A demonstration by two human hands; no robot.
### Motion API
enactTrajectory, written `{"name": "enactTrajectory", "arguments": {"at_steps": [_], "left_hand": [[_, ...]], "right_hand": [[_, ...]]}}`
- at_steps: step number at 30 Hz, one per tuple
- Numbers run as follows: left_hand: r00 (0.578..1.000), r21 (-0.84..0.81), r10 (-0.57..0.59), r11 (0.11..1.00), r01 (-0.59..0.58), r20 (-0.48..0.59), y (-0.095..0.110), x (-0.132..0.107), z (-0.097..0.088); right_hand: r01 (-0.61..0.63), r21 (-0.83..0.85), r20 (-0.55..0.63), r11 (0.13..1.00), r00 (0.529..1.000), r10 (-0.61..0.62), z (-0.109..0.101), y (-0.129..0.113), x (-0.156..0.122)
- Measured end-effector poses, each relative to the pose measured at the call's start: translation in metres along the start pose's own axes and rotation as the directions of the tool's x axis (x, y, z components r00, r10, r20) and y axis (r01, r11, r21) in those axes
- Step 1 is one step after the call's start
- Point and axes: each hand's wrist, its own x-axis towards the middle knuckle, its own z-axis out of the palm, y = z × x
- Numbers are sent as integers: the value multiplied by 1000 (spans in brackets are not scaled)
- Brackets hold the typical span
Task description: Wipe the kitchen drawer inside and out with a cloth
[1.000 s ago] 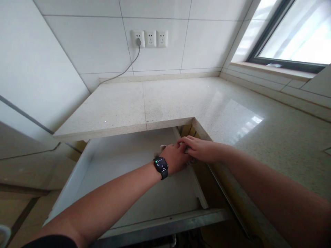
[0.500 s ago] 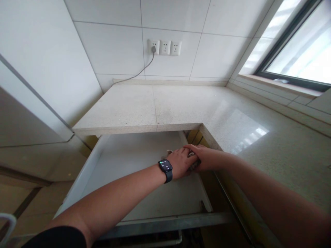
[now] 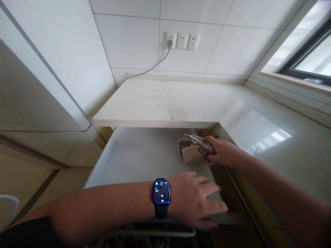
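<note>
A folded beige and brown patterned cloth (image 3: pixel 193 151) is gripped by my right hand (image 3: pixel 222 150) over the right side of the open white drawer (image 3: pixel 134 155). My fingers close on the cloth's right end, and its loose folds spread to the left. My left hand (image 3: pixel 198 198), with a black smartwatch (image 3: pixel 161 193) on the wrist, is above the front right part of the drawer. Its fingers are spread and it holds nothing. Some of the drawer's front edge is hidden by my left forearm.
A pale stone countertop (image 3: pixel 139 103) overhangs the back of the drawer and runs along the right. On the tiled wall are sockets (image 3: pixel 181 41) with a grey plug and cable (image 3: pixel 155 67). A tall white cabinet (image 3: pixel 64 51) stands left, a window (image 3: pixel 315 58) right.
My left hand has left the cloth and moved toward me, its fingers now spread. My right hand keeps hold of the cloth, which is now more visible. The view has shifted left.
</note>
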Motion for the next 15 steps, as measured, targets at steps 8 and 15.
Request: {"name": "enactTrajectory", "arguments": {"at_steps": [8,15], "left_hand": [[993,-56,3,998,4,120,10,-36,14],[989,-125,-12,992,31,150,12,-42,19]], "right_hand": [[-80,-292,-31,953,997,74,19,-15,-1],[-100,-267,64,958,991,121,40,-26,-2]]}}
